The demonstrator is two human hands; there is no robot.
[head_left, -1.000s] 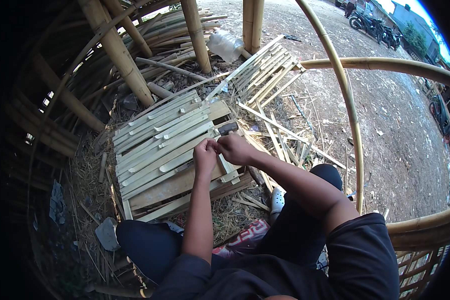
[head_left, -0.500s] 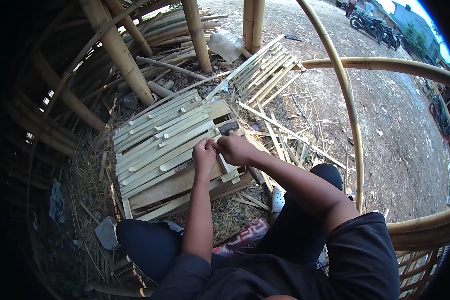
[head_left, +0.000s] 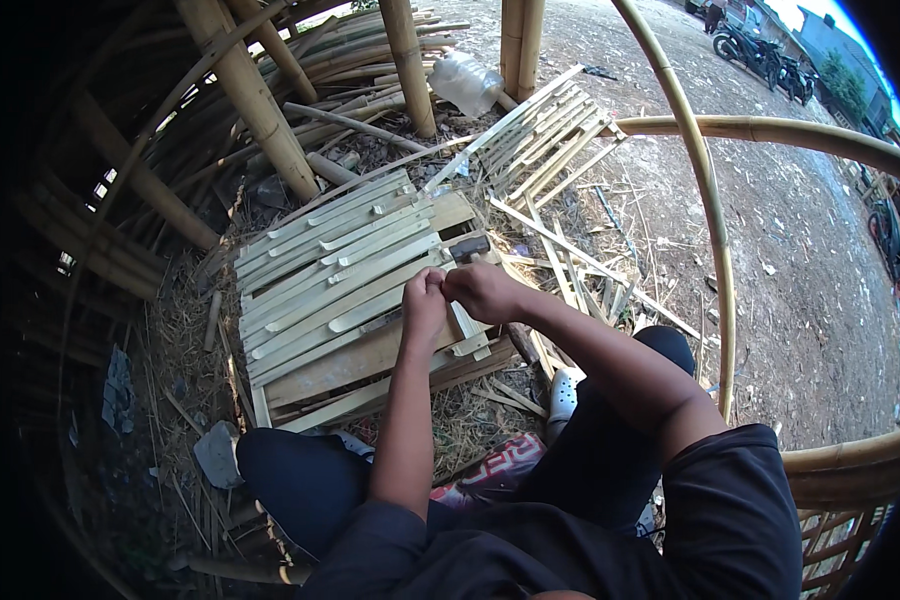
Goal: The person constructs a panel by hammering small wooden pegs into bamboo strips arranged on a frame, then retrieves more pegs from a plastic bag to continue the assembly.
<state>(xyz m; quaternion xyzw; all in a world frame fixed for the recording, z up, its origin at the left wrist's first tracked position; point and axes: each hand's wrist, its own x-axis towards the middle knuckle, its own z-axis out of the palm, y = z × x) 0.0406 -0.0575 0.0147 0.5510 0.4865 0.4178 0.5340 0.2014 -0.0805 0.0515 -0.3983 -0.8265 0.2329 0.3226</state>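
Observation:
Both hands meet over the right side of a panel of pale split-bamboo slats (head_left: 320,285) that lies on boards in front of me. My left hand (head_left: 425,300) is closed, thumb and fingers pinched together. Against it, my right hand (head_left: 482,290) is curled with its knuckles up. Whatever the fingers hold is too small or hidden to make out. Just beyond the right hand lies a hammer (head_left: 468,248) with a dark head. Under the hands a short crosswise slat (head_left: 467,328) joins the ends of the long slats.
Behind the panel rests a second slatted bamboo frame (head_left: 550,140). A clear plastic jug (head_left: 465,82) stands near bamboo posts (head_left: 407,70). Loose bamboo strips (head_left: 590,262) litter the ground at right. A curved bamboo pole (head_left: 705,200) rises on my right. Motorcycles (head_left: 755,55) are parked far off.
The whole view has shifted slightly, so the scene sits a little to the right. My hands stay pinched together over the same part of the panel.

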